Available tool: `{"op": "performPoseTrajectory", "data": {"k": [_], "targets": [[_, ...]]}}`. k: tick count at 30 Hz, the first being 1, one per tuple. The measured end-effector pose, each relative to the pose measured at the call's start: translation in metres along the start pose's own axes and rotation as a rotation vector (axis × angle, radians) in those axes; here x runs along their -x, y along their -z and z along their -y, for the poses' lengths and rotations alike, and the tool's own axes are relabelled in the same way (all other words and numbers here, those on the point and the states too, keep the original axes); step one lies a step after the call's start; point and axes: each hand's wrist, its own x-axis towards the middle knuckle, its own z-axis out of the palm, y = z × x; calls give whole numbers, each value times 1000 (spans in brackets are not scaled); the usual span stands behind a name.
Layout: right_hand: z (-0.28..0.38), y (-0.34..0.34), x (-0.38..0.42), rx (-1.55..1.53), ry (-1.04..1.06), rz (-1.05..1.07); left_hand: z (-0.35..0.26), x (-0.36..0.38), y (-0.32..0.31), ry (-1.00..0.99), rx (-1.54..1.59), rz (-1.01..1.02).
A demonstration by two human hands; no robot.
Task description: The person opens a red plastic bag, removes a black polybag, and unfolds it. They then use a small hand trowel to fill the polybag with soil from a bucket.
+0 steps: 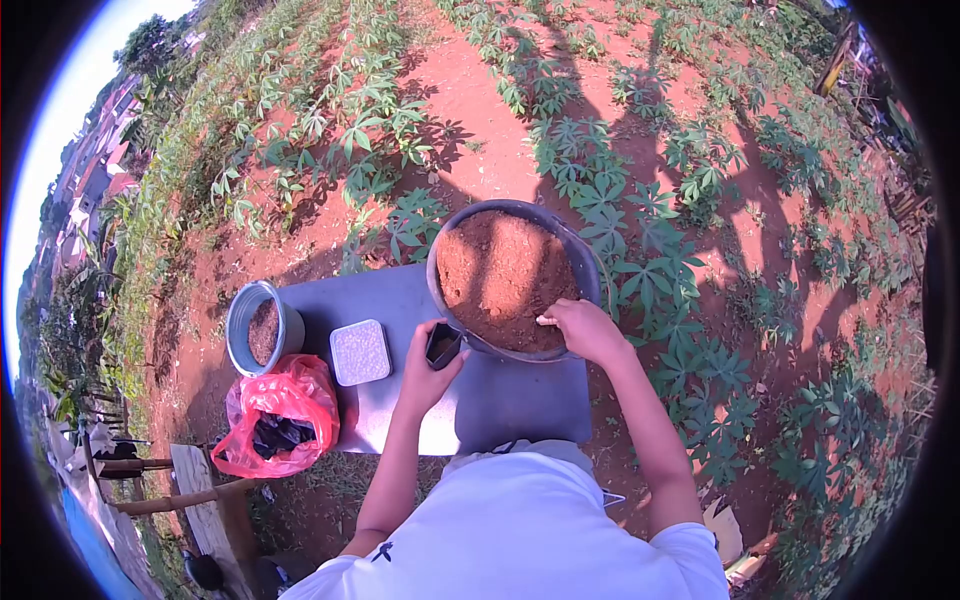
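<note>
My left hand [425, 375] is closed around a small black plastic planting bag [443, 344], its open top showing a dark inside. The bag is held close against the near left side of a large dark bucket [584, 262]. Reddish-brown soil [503, 268] fills much of that bucket. At the bucket's near right rim, my right hand [588, 330] reaches over the soil with its fingers pressed together. A pale bit shows at its fingertips, too small to name.
On the dark table [520, 405] sits a square white tub [360, 352] of pale contents. Left of it are a grey bucket [294, 332] with brown material and a red plastic bag [318, 400] holding black plastic. Leafy plants [650, 270] grow in red earth beyond.
</note>
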Motion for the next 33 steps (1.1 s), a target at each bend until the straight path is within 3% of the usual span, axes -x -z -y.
{"op": "performPoseTrajectory", "data": {"k": [25,33], "targets": [[4,30,17,31,-99,86,0,3,-3,13,12,14],[2,35,27,28,-87,28,-3,0,-6,18,1,31]]}}
